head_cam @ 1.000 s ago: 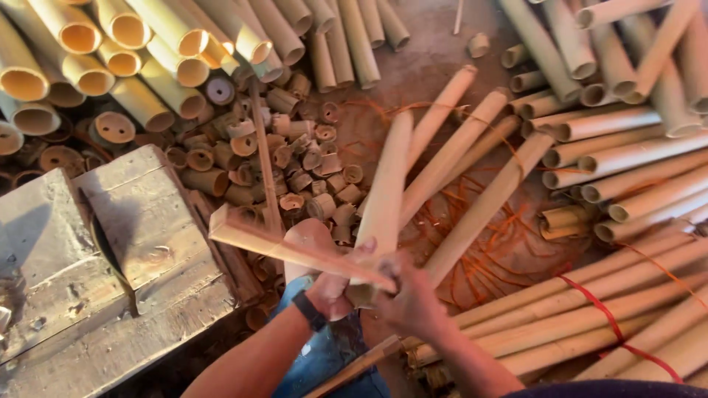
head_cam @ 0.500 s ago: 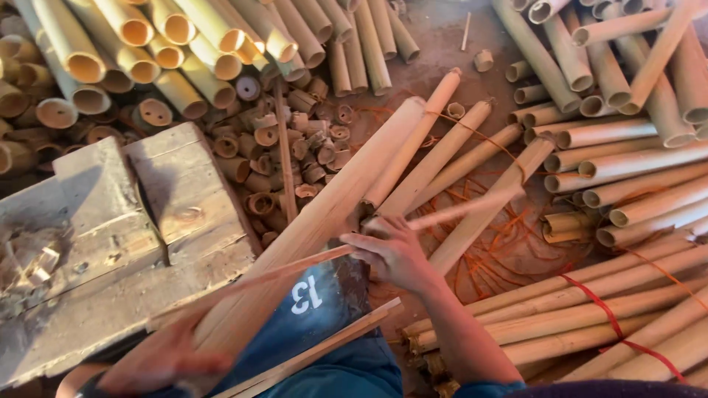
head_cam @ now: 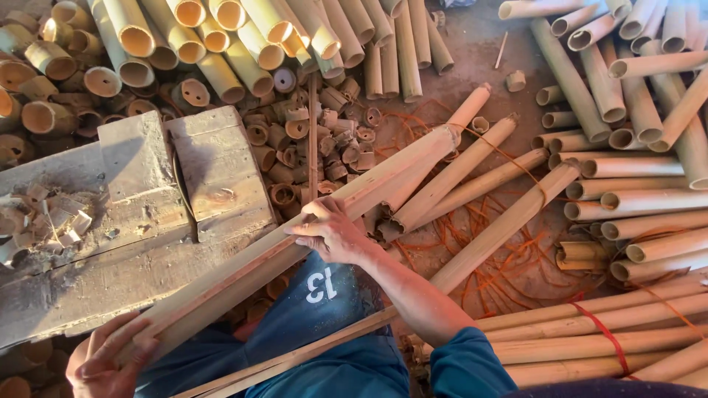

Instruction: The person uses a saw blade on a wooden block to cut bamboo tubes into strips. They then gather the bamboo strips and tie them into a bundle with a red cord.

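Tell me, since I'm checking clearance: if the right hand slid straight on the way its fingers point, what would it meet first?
The right hand points left across the bamboo pole; it would probably meet the wooden block first, though depth is unclear.

The left hand [head_cam: 107, 361] sits low at the near left, palm up, fingers curled around what it grips. The right hand [head_cam: 332, 234] lies farther off near the middle, palm down, fingers stretched leftward and pressed flat. Its bare forearm runs back toward the near right into a rolled blue sleeve [head_cam: 468, 365].
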